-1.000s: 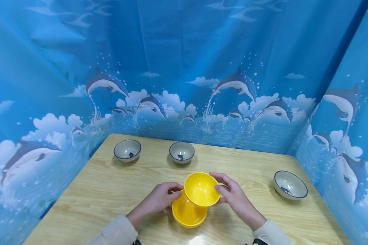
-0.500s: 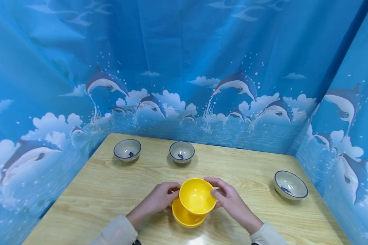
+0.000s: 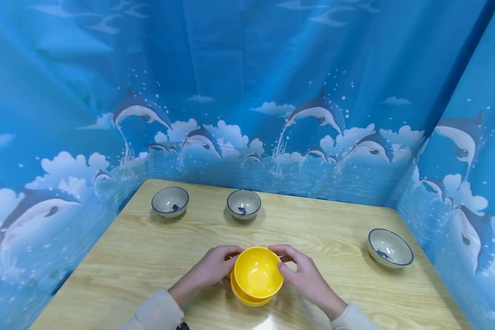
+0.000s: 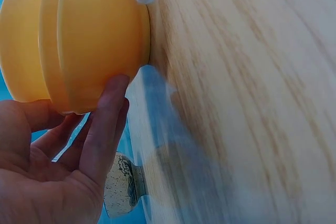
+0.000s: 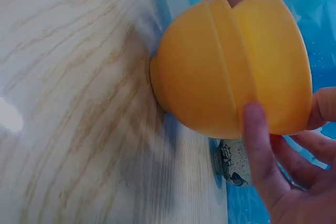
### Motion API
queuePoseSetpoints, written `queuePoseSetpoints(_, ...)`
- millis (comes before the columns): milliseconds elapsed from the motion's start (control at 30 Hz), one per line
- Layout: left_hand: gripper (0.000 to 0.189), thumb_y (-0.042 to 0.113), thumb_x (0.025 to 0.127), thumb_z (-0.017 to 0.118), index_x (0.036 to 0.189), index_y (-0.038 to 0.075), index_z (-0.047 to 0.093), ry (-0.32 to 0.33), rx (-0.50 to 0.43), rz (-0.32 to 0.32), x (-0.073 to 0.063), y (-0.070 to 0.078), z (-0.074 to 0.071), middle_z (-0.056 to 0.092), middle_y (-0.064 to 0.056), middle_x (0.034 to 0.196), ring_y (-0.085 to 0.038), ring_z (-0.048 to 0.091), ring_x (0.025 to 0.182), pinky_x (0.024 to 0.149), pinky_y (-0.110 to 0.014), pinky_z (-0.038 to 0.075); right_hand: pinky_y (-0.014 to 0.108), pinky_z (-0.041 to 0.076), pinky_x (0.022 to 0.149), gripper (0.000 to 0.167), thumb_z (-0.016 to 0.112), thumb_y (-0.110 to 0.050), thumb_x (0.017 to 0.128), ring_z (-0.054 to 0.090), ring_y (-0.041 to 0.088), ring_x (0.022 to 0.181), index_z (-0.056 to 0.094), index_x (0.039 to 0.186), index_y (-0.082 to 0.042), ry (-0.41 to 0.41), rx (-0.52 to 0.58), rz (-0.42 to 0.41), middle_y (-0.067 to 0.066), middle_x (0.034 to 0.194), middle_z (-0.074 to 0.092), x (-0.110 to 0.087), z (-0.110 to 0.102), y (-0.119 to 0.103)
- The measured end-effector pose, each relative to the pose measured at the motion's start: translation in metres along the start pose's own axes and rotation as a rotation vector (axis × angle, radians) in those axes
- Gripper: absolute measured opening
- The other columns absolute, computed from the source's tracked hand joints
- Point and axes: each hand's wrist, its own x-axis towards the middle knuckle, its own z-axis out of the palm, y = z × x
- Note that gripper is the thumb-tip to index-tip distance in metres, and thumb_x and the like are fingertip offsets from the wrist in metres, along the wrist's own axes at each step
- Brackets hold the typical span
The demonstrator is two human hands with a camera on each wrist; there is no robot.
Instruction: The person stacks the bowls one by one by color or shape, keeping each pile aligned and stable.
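On the table (image 3: 334,224), the left hand (image 3: 211,269) holds the lower yellow bowl (image 4: 100,40), the right hand (image 3: 301,274) the upper yellow bowl (image 3: 258,272).

There are two yellow bowls (image 3: 258,272), three pale blue-rimmed bowls (image 3: 244,205) (two beyond the yellow pair, one to its right), and one wooden surface (image 3: 161,247).
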Motion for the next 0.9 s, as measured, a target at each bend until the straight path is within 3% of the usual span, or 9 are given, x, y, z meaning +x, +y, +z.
queuePoseSetpoints(200, 0.030, 0.028, 0.112, 0.062, 0.138, 0.019, 0.073, -0.022, -0.041, -0.032, -0.001, 0.000, -0.002, 0.073, -0.012, 0.135, -0.018, 0.069, 0.080, 0.064, -0.035, 0.067, 0.034, 0.070, 0.067, 0.039, 0.066, -0.010, 0.106, 0.065, 0.030, 0.119, 0.067, 0.145, -0.009, -0.004, 0.010, 0.001, 0.016, 0.144, 0.068, -0.001, 0.005, 0.000)
queuePoseSetpoints(500, 0.033, 0.028, 0.114, 0.059, 0.142, 0.017, 0.072, -0.054, -0.104, -0.104, 0.002, -0.002, -0.006, 0.071, -0.010, 0.135, -0.020, 0.069, 0.090, 0.069, -0.034, 0.068, 0.025, 0.061, 0.095, 0.042, 0.068, -0.004, 0.099, 0.070, 0.020, 0.114, 0.072, 0.139, -0.016, 0.065, -0.193, -0.049, 0.002, 0.137, 0.075, 0.001, 0.011, -0.001)
queuePoseSetpoints(900, 0.033, 0.027, 0.114, 0.058, 0.142, 0.016, 0.071, -0.079, -0.149, -0.100, -0.002, -0.001, -0.009, 0.072, -0.009, 0.134, -0.020, 0.069, 0.091, 0.069, -0.034, 0.068, 0.033, 0.062, 0.098, 0.044, 0.070, -0.002, 0.096, 0.070, 0.019, 0.111, 0.074, 0.137, -0.017, 0.083, -0.267, -0.063, -0.001, 0.134, 0.076, 0.001, 0.015, 0.000)
